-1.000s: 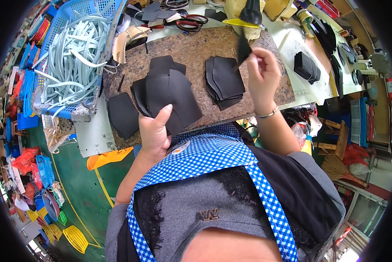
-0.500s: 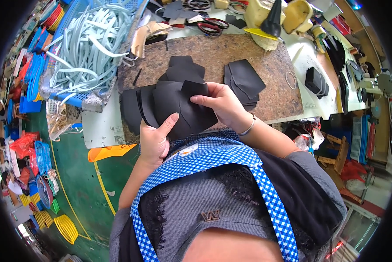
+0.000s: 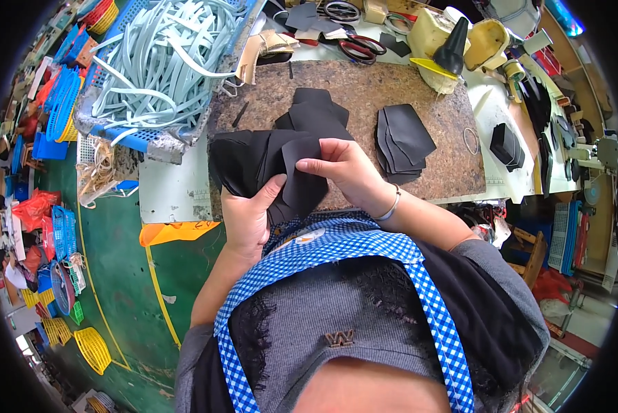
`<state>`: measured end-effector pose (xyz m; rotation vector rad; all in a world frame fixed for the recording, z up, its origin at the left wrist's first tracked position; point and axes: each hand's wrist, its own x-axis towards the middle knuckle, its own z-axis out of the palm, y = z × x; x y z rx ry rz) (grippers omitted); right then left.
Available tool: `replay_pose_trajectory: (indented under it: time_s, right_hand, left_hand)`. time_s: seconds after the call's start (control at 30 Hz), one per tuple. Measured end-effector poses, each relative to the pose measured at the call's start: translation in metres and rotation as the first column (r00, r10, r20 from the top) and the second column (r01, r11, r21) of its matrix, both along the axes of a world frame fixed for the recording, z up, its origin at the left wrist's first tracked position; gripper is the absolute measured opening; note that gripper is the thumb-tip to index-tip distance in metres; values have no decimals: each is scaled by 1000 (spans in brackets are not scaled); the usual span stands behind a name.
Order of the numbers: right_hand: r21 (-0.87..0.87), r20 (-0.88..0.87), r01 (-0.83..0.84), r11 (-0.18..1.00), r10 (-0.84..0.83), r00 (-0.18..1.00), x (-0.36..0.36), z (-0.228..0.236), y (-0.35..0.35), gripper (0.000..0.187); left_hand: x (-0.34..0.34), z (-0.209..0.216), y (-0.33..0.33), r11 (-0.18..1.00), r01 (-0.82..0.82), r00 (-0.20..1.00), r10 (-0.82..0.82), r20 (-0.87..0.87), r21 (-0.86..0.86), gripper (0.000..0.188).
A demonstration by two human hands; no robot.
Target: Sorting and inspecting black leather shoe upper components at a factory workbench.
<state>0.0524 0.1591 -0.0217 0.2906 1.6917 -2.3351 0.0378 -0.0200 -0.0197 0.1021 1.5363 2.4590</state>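
My left hand [image 3: 249, 217] grips a fanned bunch of black cut fabric pieces [image 3: 254, 160] from below, thumb pressed on the front piece. My right hand [image 3: 343, 168] pinches the edge of the foremost piece of that bunch, a bangle on its wrist. Both hands are over the near edge of a brown speckled work board [image 3: 391, 86]. More black pieces [image 3: 316, 110] lie on the board just beyond the bunch. A neat stack of black pieces [image 3: 402, 141] rests to the right of my right hand.
A blue basket of pale grey straps [image 3: 164, 62] stands at the left. Scissors [image 3: 357, 48], a yellow container with a black cone [image 3: 446, 45] and another black stack [image 3: 507, 144] lie at the back and right. Coloured crates [image 3: 54, 117] line the green floor [image 3: 116, 268].
My right hand came back from the far right of the board to the bunch held by my left hand. The bunch was lifted closer to my chest.
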Motion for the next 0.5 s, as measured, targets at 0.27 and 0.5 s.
replay_pose_trajectory:
  time_s: [0.27, 0.5]
  right_hand:
    - [-364, 10, 5, 931, -1, 1000, -4, 1, -15, 36]
    - [162, -302, 289, 944, -231, 925, -36, -24, 21, 56]
  left_hand:
    - [1, 10, -6, 983, -4, 976, -36, 213, 186, 44]
    - [-7, -2, -21, 994, -86, 961, 65, 268, 67, 38]
